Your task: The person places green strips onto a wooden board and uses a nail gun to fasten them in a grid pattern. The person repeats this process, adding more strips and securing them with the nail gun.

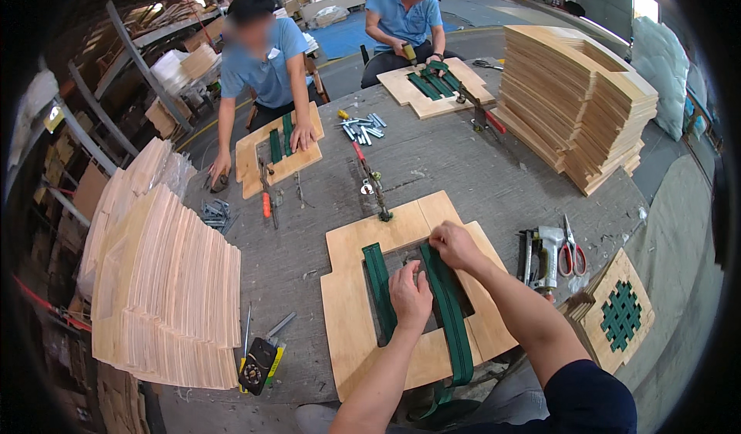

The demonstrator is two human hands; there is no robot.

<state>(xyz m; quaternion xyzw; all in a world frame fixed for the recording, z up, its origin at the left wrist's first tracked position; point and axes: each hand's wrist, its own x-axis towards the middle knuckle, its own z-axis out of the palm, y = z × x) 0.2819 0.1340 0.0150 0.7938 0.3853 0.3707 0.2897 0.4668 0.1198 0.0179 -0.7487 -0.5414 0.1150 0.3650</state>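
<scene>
The right hand (454,245) pinches a long dark-green woven strap (450,310), probably light, limp, best held near its end, across a flat pale plywood frame (346,310); whether the left hand (411,299) grips is unclear.

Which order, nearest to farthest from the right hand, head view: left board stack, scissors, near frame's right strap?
1. Right strap: at the right hand.
2. Scissors: to its right.
3. Left board stack: far left.
</scene>
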